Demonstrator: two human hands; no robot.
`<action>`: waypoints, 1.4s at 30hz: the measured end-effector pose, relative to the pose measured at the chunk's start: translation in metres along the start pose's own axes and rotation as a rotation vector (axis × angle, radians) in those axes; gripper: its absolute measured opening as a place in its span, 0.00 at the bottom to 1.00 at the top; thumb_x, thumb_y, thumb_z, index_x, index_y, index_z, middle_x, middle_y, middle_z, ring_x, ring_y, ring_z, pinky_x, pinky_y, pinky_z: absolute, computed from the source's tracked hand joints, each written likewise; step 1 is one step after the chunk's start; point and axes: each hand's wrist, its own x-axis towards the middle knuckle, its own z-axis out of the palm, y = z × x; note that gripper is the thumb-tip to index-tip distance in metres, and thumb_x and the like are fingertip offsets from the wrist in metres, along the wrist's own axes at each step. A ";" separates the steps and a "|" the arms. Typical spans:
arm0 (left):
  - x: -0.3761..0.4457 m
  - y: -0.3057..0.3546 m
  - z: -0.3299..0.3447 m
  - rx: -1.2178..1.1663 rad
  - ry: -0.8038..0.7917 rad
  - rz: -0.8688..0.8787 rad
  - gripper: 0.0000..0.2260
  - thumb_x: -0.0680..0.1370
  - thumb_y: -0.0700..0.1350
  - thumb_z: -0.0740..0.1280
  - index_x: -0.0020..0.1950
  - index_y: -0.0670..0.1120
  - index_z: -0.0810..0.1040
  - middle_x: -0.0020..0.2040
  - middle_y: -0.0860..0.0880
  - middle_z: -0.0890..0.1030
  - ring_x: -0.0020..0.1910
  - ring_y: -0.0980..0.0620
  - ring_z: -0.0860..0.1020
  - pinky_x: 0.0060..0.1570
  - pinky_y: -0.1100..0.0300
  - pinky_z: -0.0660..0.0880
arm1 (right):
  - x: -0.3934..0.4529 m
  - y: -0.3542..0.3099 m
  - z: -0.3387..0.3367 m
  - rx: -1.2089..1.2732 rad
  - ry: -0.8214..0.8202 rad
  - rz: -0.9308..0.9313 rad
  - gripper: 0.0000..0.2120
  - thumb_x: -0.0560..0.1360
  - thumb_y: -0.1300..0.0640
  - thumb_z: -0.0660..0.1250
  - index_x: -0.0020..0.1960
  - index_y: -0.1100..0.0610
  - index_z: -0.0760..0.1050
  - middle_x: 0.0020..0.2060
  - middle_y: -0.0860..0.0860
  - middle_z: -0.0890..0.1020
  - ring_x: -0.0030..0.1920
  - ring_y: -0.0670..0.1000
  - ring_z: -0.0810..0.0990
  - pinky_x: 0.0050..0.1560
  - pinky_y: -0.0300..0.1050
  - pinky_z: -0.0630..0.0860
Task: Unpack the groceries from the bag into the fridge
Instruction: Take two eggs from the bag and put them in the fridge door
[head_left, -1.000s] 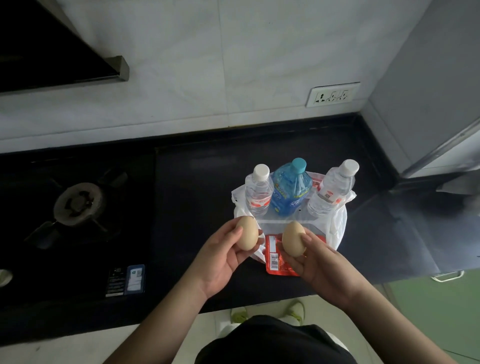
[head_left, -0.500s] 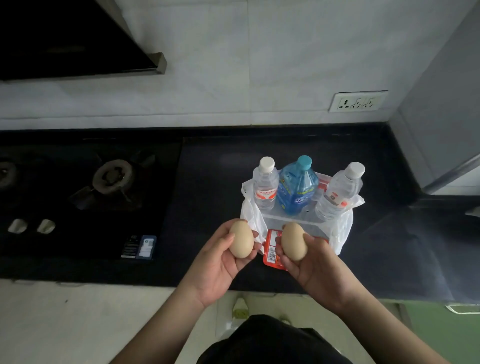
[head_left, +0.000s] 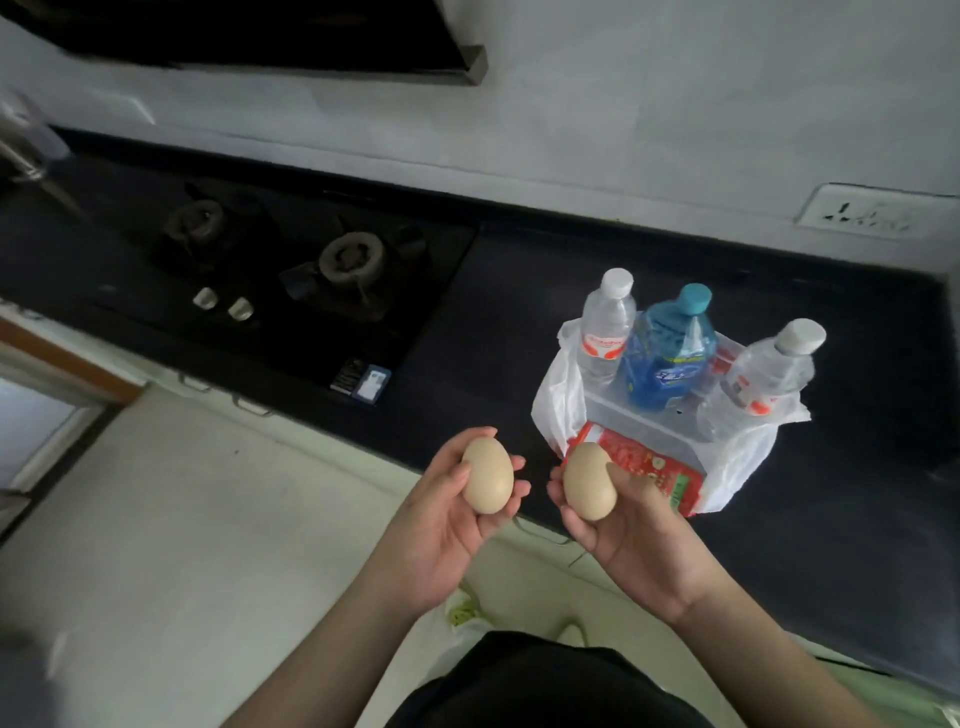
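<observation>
We are holding two eggs, one in each grip. Our left hand (head_left: 447, 525) is cupping the left egg (head_left: 487, 482), thumb and fingers curled round it. Our right hand (head_left: 631, 540) is grasping the right egg (head_left: 589, 488) the same way. The eggs are lying near each other but apart, both out past the front edge of the table (head_left: 519, 291), over the pale floor (head_left: 182, 519).

On the table at two o'clock from our hands, the white bag (head_left: 558, 410) is sitting open with three bottles standing upright in it: two clear ones, one at the left (head_left: 605, 332) and one at the right (head_left: 769, 374), and one blue bottle (head_left: 667, 358) between them. One red packet (head_left: 649, 465) is lying at the bag's near side, touching it, partly behind the right egg.

At ten o'clock the stove (head_left: 311, 280) is showing two burners and two knobs. One wall socket (head_left: 872, 210) is sitting at two o'clock, beyond the bag. The dark hood (head_left: 260, 36) is hanging at twelve o'clock.

The floor at nine o'clock is giving us open room. The fridge is lying out of view.
</observation>
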 end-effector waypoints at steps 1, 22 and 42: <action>-0.008 0.001 -0.003 -0.006 0.026 0.023 0.17 0.70 0.47 0.76 0.58 0.47 0.80 0.53 0.38 0.81 0.48 0.43 0.82 0.47 0.56 0.81 | 0.003 0.004 0.004 -0.026 -0.024 0.026 0.26 0.62 0.53 0.80 0.57 0.61 0.80 0.53 0.62 0.82 0.52 0.57 0.83 0.42 0.44 0.82; -0.240 0.015 -0.139 -0.364 0.420 0.521 0.20 0.68 0.45 0.78 0.57 0.43 0.79 0.55 0.37 0.80 0.47 0.40 0.82 0.44 0.55 0.81 | 0.033 0.206 0.138 -0.430 -0.310 0.578 0.28 0.56 0.53 0.83 0.54 0.60 0.82 0.53 0.61 0.82 0.50 0.57 0.83 0.41 0.45 0.81; -0.460 0.001 -0.248 -0.470 0.677 0.872 0.14 0.76 0.44 0.63 0.59 0.46 0.80 0.56 0.40 0.80 0.51 0.43 0.81 0.43 0.56 0.80 | -0.006 0.441 0.235 -0.671 -0.599 0.834 0.27 0.61 0.54 0.81 0.58 0.57 0.80 0.54 0.60 0.82 0.52 0.57 0.82 0.43 0.45 0.81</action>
